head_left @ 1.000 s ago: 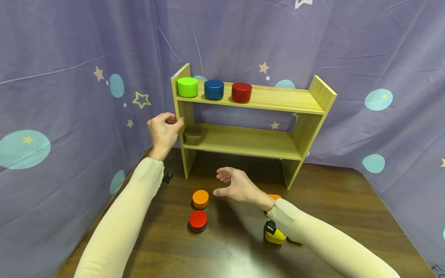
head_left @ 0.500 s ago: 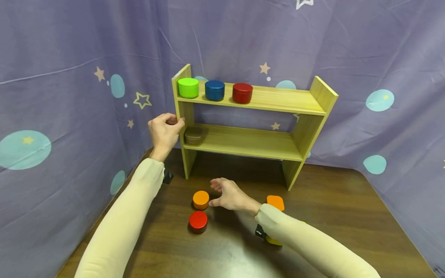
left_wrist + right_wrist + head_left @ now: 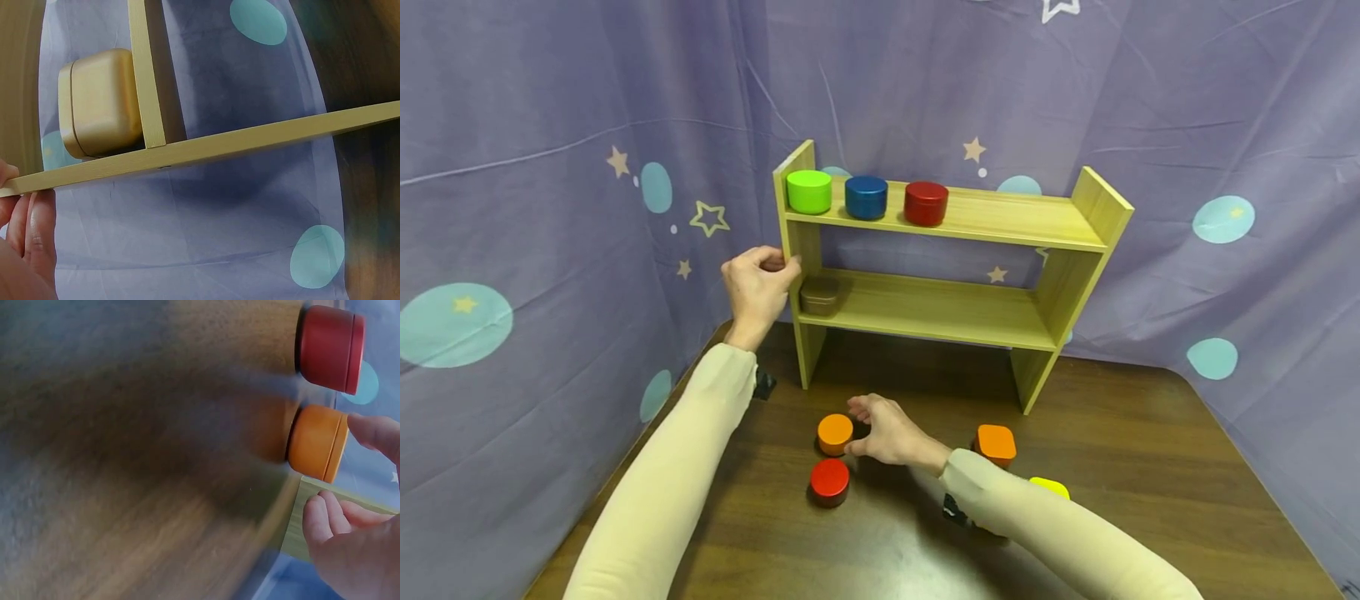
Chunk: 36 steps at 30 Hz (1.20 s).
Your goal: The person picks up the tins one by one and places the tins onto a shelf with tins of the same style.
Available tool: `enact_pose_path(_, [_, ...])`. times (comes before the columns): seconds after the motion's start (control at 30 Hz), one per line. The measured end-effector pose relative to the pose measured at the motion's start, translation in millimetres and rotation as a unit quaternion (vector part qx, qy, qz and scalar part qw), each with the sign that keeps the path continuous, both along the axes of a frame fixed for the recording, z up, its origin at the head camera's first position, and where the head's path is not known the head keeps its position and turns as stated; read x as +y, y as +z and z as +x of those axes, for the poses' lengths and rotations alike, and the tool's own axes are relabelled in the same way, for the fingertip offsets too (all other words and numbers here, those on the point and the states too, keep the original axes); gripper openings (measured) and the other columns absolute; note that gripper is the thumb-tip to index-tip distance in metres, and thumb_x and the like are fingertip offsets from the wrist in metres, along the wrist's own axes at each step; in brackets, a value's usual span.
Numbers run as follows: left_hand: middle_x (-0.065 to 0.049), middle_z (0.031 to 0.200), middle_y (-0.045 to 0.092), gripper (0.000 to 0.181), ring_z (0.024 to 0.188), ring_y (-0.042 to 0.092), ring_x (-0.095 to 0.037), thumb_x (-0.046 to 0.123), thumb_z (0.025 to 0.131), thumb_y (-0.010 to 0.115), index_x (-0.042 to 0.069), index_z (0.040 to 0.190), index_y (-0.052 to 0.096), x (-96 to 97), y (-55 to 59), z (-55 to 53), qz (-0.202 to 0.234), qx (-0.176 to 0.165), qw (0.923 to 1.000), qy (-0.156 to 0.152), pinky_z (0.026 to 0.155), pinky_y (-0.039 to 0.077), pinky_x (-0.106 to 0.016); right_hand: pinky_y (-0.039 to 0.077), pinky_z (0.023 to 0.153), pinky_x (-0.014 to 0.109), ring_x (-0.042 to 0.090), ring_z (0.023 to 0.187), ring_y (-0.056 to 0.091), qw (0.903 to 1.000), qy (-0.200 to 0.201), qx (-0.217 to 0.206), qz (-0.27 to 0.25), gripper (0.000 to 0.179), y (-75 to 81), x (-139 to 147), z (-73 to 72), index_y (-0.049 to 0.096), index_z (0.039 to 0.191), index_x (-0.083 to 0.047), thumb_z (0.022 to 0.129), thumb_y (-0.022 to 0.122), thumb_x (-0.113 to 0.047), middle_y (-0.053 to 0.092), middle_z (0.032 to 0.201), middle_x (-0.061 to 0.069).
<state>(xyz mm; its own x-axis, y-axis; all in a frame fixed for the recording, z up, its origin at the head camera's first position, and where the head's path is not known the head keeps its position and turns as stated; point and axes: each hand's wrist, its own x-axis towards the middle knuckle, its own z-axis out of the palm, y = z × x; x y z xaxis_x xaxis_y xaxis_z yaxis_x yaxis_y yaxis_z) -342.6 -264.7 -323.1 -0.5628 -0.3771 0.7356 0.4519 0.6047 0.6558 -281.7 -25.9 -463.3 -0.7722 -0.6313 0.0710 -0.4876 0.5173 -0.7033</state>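
My left hand [image 3: 757,287] pinches the front edge of the left side panel of a two-tier wooden shelf [image 3: 925,317]; the left wrist view shows thumb and fingers on either side of that panel. Just inside it, on the lower tier, sits a gold rounded-square tin [image 3: 103,103]. Low over the table, my right hand [image 3: 887,432] reaches beside a round orange tin [image 3: 835,434], thumb and fingers spread apart with nothing between them. In the right wrist view the orange tin [image 3: 317,442] stands close to the thumb tip. A round red tin [image 3: 830,482] stands nearer me.
Green [image 3: 809,192], blue [image 3: 867,198] and dark red [image 3: 926,204] round tins line the left of the upper tier. An orange square tin [image 3: 996,445] and a yellow one [image 3: 1049,487], partly hidden by my right sleeve, stand at right. A patterned curtain [image 3: 587,333] hangs around the table.
My right hand has moved left, down and toward the round orange tin, uncovering the orange square tin. My left hand keeps its grip on the shelf panel.
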Motion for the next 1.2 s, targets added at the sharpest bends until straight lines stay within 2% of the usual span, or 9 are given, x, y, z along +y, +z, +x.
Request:
enact_pose_path(0.53, [-0.024,0.080,0.079,0.016,0.059,0.048,0.021,0.012,0.083,0.082,-0.004,0.081,0.082,0.4,0.6,0.1,0.007,-0.004,1.0000,0.001,0.063,0.040,-0.005,0.059,0.108,0.044,0.032,0.121,0.071,0.9999,0.002,0.012,-0.001,0.070,-9.4,-12,1.6,0.064,0.143,0.006,0.083,0.092,-0.013,0.071,0.135,0.018])
enact_pose_path(0.77, [-0.023,0.081,0.080,0.016,0.059,0.049,0.021,0.012,0.084,0.082,-0.004,0.082,0.083,1.2,0.7,-0.9,0.008,-0.007,0.9999,0.000,0.063,0.041,-0.005,0.059,0.102,0.038,0.031,0.116,0.071,0.9995,0.000,0.029,0.010,0.066,-12.1,-14,2.1,0.067,0.141,0.003,0.082,0.092,-0.015,0.073,0.131,0.016])
enact_pose_path(1.2, [-0.023,0.082,0.080,0.016,0.059,0.050,0.021,0.013,0.085,0.082,-0.003,0.084,0.083,1.6,1.3,-0.6,0.009,-0.011,0.9999,-0.002,0.062,0.042,-0.005,0.057,0.094,0.028,0.022,0.107,0.069,0.9996,-0.007,0.027,0.002,0.061,-15.4,-18,0.3,0.070,0.135,0.001,0.081,0.093,-0.015,0.074,0.125,0.014])
